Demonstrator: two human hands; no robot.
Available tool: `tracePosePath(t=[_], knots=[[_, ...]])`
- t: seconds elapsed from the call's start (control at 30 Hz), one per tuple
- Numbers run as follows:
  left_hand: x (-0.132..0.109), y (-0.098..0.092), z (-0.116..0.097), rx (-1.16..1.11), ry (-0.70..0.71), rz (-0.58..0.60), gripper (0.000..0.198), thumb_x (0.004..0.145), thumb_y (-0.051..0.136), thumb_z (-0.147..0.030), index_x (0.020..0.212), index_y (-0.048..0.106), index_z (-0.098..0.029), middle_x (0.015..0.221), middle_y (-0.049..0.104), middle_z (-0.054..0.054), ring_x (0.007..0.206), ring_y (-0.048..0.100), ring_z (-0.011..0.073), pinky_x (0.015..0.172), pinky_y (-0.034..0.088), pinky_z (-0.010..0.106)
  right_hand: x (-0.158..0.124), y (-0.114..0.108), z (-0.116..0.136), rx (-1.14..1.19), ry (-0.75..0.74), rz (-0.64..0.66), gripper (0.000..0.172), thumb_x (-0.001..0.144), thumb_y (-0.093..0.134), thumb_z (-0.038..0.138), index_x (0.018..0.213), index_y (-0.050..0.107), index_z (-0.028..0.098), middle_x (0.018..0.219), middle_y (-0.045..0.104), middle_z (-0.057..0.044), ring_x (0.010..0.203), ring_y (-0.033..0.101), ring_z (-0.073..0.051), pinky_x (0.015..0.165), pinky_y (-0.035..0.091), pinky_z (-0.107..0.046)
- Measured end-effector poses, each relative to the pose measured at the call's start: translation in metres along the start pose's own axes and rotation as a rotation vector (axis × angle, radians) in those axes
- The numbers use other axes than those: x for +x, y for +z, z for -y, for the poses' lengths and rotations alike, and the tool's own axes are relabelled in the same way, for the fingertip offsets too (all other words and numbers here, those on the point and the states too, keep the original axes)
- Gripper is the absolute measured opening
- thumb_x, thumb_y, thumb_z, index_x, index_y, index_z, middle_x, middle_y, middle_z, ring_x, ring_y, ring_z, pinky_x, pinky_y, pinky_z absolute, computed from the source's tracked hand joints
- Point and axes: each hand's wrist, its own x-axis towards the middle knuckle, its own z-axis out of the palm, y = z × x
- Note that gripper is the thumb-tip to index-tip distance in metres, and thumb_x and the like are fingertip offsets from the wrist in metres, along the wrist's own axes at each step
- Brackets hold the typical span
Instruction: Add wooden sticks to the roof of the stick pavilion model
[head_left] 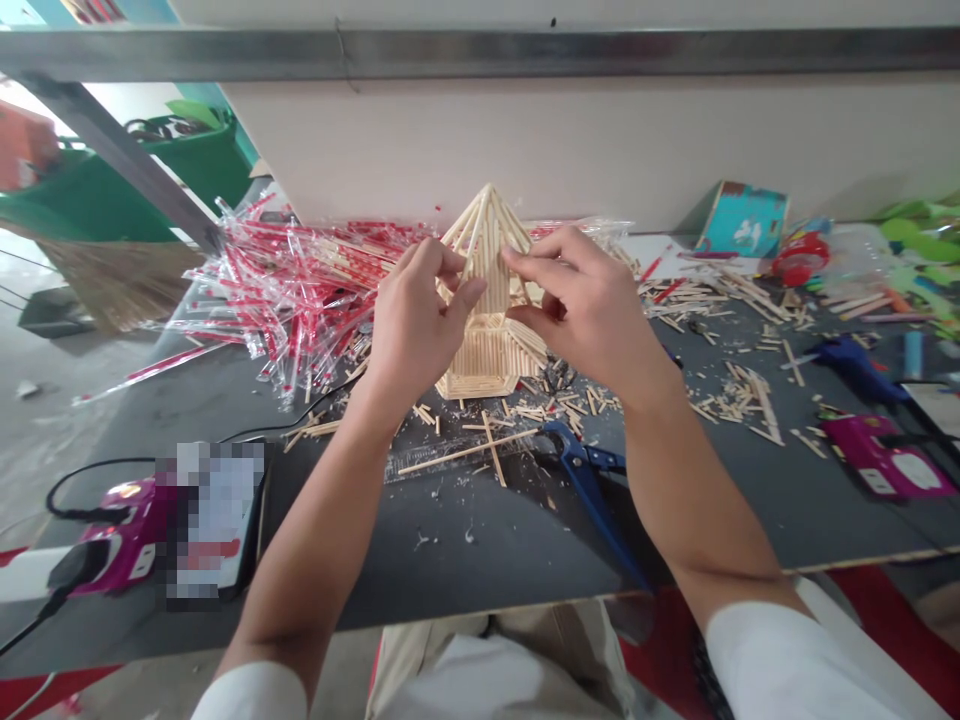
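A small model house (491, 355) built of thin wooden sticks stands on the dark table, its pointed roof (489, 240) of sticks rising between my hands. My left hand (424, 310) pinches at the left side of the roof, thumb and fingers bent together. From the right, my right hand (574, 305) has its fingers curled against the roof's other slope. Whether a loose stick is between my fingers is too small to tell. Just in front of the model lie two crossed sticks (491, 450), a clear ruler (427, 462) and blue-handled pliers (589, 480).
Plastic-wrapped sticks (300, 290) are heaped at the back left. Cut stick pieces (742, 400) litter the table. A phone (217, 520) and a purple power socket (131, 530) lie front left; a blue glue gun (859, 365) and another purple socket (885, 460) are at right.
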Motion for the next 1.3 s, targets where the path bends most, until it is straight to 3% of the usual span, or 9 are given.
tracePosePath(t=[0.27, 0.4, 0.5, 0.6, 0.83, 1.07, 1.13, 1.23, 1.3], knots=[[0.001, 0.001, 0.002, 0.015, 0.008, -0.001, 0.01, 0.089, 0.069, -0.022, 0.097, 0.063, -0.024, 0.09, 0.066, 0.002, 0.07, 0.056, 0.0135, 0.063, 0.046, 0.03, -0.001, 0.002, -0.001, 0.012, 0.012, 0.006, 0.044, 0.101, 0.06, 0.042, 0.143, 0.06, 0.03, 0.123, 0.062, -0.009, 0.093, 0.066, -0.024, 0.083, 0.058, -0.042], [0.001, 0.0, 0.002, -0.001, 0.004, 0.005, 0.011, 0.089, 0.07, -0.022, 0.097, 0.063, -0.024, 0.089, 0.067, 0.002, 0.068, 0.055, 0.013, 0.063, 0.047, 0.03, 0.001, -0.001, 0.001, 0.076, 0.021, 0.024, 0.046, 0.097, 0.066, 0.044, 0.141, 0.061, 0.032, 0.124, 0.061, -0.008, 0.078, 0.063, -0.019, 0.08, 0.059, -0.043], [0.001, -0.002, 0.001, -0.023, -0.006, 0.017, 0.011, 0.088, 0.07, -0.022, 0.097, 0.063, -0.024, 0.089, 0.068, 0.002, 0.068, 0.055, 0.0127, 0.063, 0.047, 0.03, 0.002, 0.001, 0.002, 0.109, 0.078, -0.023, 0.041, 0.095, 0.07, 0.043, 0.133, 0.065, 0.031, 0.116, 0.063, -0.006, 0.068, 0.059, -0.016, 0.073, 0.058, -0.04], [0.002, -0.002, 0.0, -0.039, -0.021, 0.017, 0.011, 0.088, 0.071, -0.022, 0.096, 0.063, -0.023, 0.09, 0.069, 0.002, 0.066, 0.054, 0.0117, 0.063, 0.047, 0.03, 0.003, 0.006, 0.002, 0.13, 0.152, -0.08, 0.035, 0.097, 0.066, 0.041, 0.131, 0.065, 0.03, 0.11, 0.063, -0.006, 0.07, 0.06, -0.017, 0.068, 0.057, -0.037], [0.003, -0.002, 0.002, -0.053, -0.043, 0.023, 0.013, 0.087, 0.072, -0.023, 0.098, 0.065, -0.024, 0.09, 0.07, 0.001, 0.061, 0.052, 0.0104, 0.061, 0.046, 0.03, 0.0, 0.01, 0.001, 0.207, 0.175, 0.01, 0.057, 0.09, 0.074, 0.032, 0.143, 0.053, 0.033, 0.115, 0.062, -0.005, 0.075, 0.063, -0.017, 0.069, 0.056, -0.035], [0.005, -0.011, -0.001, -0.053, -0.08, 0.048, 0.016, 0.086, 0.074, -0.026, 0.101, 0.07, -0.022, 0.089, 0.073, 0.001, 0.059, 0.053, 0.0087, 0.062, 0.047, 0.029, 0.001, -0.012, -0.001, 0.166, 0.101, 0.011, 0.062, 0.085, 0.082, 0.036, 0.141, 0.057, 0.032, 0.117, 0.063, -0.005, 0.063, 0.057, -0.012, 0.062, 0.055, -0.032], [0.006, -0.02, -0.001, -0.04, -0.101, 0.044, 0.017, 0.087, 0.074, -0.027, 0.102, 0.072, -0.02, 0.09, 0.074, 0.001, 0.059, 0.053, 0.0076, 0.062, 0.047, 0.026, 0.0, -0.023, -0.003, 0.143, 0.091, -0.059, 0.05, 0.088, 0.08, 0.038, 0.134, 0.063, 0.028, 0.113, 0.065, -0.005, 0.064, 0.057, -0.011, 0.061, 0.054, -0.03], [0.009, -0.036, 0.0, -0.055, -0.141, -0.017, 0.018, 0.088, 0.074, -0.028, 0.104, 0.074, -0.02, 0.093, 0.074, 0.002, 0.059, 0.053, 0.0064, 0.057, 0.044, 0.023, -0.003, -0.041, -0.008, 0.083, 0.095, -0.206, 0.021, 0.093, 0.074, 0.04, 0.102, 0.072, 0.022, 0.097, 0.068, -0.005, 0.066, 0.059, -0.012, 0.06, 0.052, -0.03], [0.011, -0.048, 0.0, -0.071, -0.154, -0.075, 0.018, 0.088, 0.075, -0.029, 0.103, 0.075, -0.02, 0.092, 0.075, 0.002, 0.061, 0.055, 0.0067, 0.056, 0.045, 0.022, -0.008, -0.05, -0.012, 0.065, 0.119, -0.277, 0.024, 0.094, 0.073, 0.044, 0.089, 0.07, 0.021, 0.082, 0.066, -0.003, 0.063, 0.058, -0.012, 0.059, 0.049, -0.029]])
